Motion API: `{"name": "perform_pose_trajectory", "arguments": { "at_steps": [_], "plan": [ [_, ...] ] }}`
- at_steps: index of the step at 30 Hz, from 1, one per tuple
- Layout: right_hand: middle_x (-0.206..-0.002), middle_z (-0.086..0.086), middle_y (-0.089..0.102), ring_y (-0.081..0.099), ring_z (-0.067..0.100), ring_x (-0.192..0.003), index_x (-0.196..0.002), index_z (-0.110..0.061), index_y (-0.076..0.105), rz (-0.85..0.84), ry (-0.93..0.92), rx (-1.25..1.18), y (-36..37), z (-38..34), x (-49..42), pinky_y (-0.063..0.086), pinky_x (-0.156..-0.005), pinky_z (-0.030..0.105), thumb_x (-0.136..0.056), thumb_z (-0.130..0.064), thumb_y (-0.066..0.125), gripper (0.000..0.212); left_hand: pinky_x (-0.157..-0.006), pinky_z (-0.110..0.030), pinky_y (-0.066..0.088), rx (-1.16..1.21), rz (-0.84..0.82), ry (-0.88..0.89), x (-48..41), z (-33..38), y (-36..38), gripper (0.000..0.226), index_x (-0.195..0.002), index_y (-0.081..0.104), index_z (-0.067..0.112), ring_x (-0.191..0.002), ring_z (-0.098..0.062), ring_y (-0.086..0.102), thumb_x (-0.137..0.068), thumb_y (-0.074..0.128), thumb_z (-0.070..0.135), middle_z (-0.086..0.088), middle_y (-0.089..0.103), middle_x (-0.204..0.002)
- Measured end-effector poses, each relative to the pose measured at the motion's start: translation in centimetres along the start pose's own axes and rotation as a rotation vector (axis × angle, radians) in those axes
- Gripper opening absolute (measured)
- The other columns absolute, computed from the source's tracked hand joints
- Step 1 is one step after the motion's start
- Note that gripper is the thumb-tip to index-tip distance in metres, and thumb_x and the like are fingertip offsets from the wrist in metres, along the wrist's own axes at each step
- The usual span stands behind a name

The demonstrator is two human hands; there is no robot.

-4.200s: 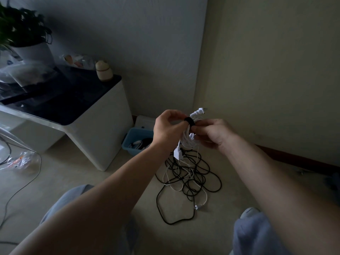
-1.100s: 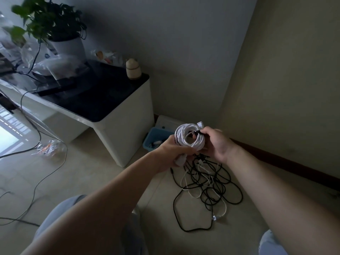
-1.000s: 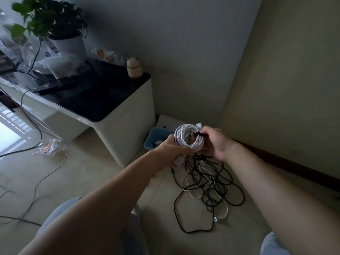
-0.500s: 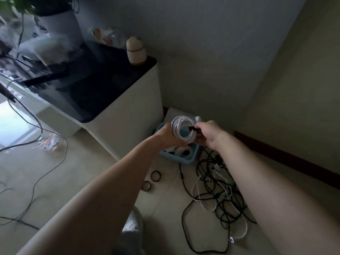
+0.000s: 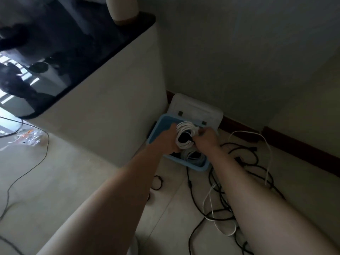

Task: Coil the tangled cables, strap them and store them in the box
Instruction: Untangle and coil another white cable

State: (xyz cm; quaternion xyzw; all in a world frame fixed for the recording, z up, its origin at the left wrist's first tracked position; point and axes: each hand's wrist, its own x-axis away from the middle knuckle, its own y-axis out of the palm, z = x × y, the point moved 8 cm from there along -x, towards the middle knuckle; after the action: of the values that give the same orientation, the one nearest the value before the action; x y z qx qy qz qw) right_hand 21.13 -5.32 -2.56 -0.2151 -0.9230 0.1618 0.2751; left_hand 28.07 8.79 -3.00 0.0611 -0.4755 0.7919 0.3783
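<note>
White cable, wound into a round coil (image 5: 184,135), sits between your two hands just above the open blue box (image 5: 158,126); whether it touches anything inside cannot be told. Your left hand (image 5: 170,139) grips the coil's edge at 9 o'clock with its fingers curled round the loops, and your right hand (image 5: 207,138) holds the edge at 3 o'clock with its fingers bent in against the strands, though blur hides exactly how they lie. Inside the box, at 6 o'clock from the held coil, another pale coil (image 5: 193,157) lies against the near wall. At 12 o'clock from the box its white lid (image 5: 199,110) leans against the wall. At 4 o'clock from the box a tangle of black cables (image 5: 244,162) sprawls on the pale floor, with a loose white cable (image 5: 268,155) looping through it and passing under your right forearm. At 7 o'clock from the box a black ring strap (image 5: 157,182) lies on the floor just beside your left forearm. At 10 o'clock stands a white cabinet (image 5: 114,115) with a glossy black top, just beside the box, and a pale jar (image 5: 122,8) stands at the top's far corner. At 9 o'clock, well apart, a thin grey wire (image 5: 39,161) trails over the floor near a crumpled clear wrapper (image 5: 27,137). A dark skirting board (image 5: 303,151) runs along the wall at 3 o'clock.
</note>
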Motion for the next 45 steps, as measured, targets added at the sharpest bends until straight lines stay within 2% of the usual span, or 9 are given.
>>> {"name": "perform_pose_trajectory", "arguments": {
  "at_steps": [5,12,17,19,30,34,39,43,45],
  "plan": [
    [-0.095,0.013,0.068,0.062,0.019,-0.079,-0.107,0.003,0.068,-0.041,-0.047,0.105,2.8,-0.5,-0.8,0.041,-0.049,0.016,-0.089,-0.005,0.066,0.019,-0.079,-0.031,0.048,-0.093,-0.041,-0.085,-1.7,-2.8,-0.3,0.1,-0.151,0.016,0.006,-0.112,-0.026,0.058,-0.077,0.084,0.013,-0.018,0.057,-0.13],
    [-0.113,0.017,0.069,0.065,0.027,-0.1,-0.115,0.001,0.068,-0.079,-0.096,0.162,5.6,-1.2,-1.7,0.053,-0.08,0.03,-0.094,-0.001,0.061,0.022,-0.083,-0.033,0.047,-0.264,0.11,-0.16,-1.1,-4.6,-0.7,0.08,-0.137,0.035,0.0,-0.113,-0.028,0.059,-0.079,0.083,0.028,-0.019,0.054,-0.132],
    [-0.121,0.021,0.067,0.063,0.032,-0.109,-0.121,0.006,0.065,-0.06,-0.06,0.181,5.7,-0.4,-1.8,0.052,-0.086,0.033,-0.097,-0.001,0.055,0.027,-0.086,-0.043,0.052,-0.627,0.326,-0.111,0.3,-2.7,-0.9,0.099,-0.156,0.012,0.015,-0.124,-0.03,0.051,-0.084,0.078,0.034,-0.016,0.039,-0.146],
    [-0.122,0.023,0.066,0.063,0.033,-0.109,-0.122,0.01,0.063,-0.05,-0.054,0.166,5.4,-0.2,-1.6,0.053,-0.09,0.037,-0.1,-0.005,0.053,0.029,-0.076,-0.037,0.048,-0.669,0.31,-0.096,0.4,-2.1,-0.6,0.084,-0.154,0.02,0.018,-0.121,-0.028,0.053,-0.089,0.072,0.032,-0.014,0.04,-0.145],
    [-0.109,0.028,0.068,0.064,0.024,-0.084,-0.113,0.014,0.065,-0.085,-0.072,0.117,-0.4,-1.2,4.0,0.051,-0.072,0.031,-0.096,-0.004,0.049,0.029,-0.085,-0.04,0.052,-0.564,0.202,-0.143,5.7,3.8,-2.0,0.038,-0.132,0.051,0.008,-0.113,-0.028,0.058,-0.099,0.054,0.026,-0.013,0.054,-0.129],
    [-0.071,0.008,0.066,0.062,0.022,-0.067,-0.073,-0.009,0.067,-0.053,-0.059,0.147,-5.9,-1.1,8.5,0.046,-0.061,0.029,-0.092,-0.01,0.053,0.023,-0.076,-0.037,0.049,-0.506,0.119,-0.098,9.1,9.3,0.2,0.033,-0.122,0.06,0.014,-0.108,-0.028,0.061,-0.097,0.054,0.034,-0.008,0.061,-0.123],
    [-0.092,0.007,0.074,0.069,0.026,-0.083,-0.097,-0.013,0.076,0.001,-0.019,0.195,-12.1,2.2,14.2,0.056,-0.075,0.036,-0.093,-0.02,0.057,0.02,-0.078,-0.04,0.045,-0.466,0.038,-0.013,13.9,14.4,5.5,0.039,-0.128,0.058,0.012,-0.115,-0.035,0.06,-0.095,0.052,0.031,-0.015,0.06,-0.13],
    [-0.073,0.004,0.072,0.065,0.008,-0.049,-0.084,-0.013,0.074,0.009,0.08,0.147,-16.5,7.8,18.9,0.045,-0.044,0.018,-0.094,-0.016,0.057,0.02,-0.075,-0.035,0.044,-0.454,-0.109,0.075,17.5,17.1,11.4,0.034,-0.121,0.061,0.014,-0.114,-0.032,0.062,-0.093,0.05,0.028,-0.011,0.064,-0.127],
    [-0.079,0.005,0.075,0.067,0.013,-0.059,-0.077,-0.019,0.071,0.009,0.117,0.166,-18.0,10.3,20.4,0.047,-0.052,0.021,-0.095,-0.016,0.056,0.023,-0.075,-0.035,0.045,-0.458,-0.145,0.082,18.5,17.5,13.8,0.033,-0.12,0.062,0.015,-0.113,-0.031,0.062,-0.093,0.047,0.027,-0.011,0.064,-0.126]
  ]
}}
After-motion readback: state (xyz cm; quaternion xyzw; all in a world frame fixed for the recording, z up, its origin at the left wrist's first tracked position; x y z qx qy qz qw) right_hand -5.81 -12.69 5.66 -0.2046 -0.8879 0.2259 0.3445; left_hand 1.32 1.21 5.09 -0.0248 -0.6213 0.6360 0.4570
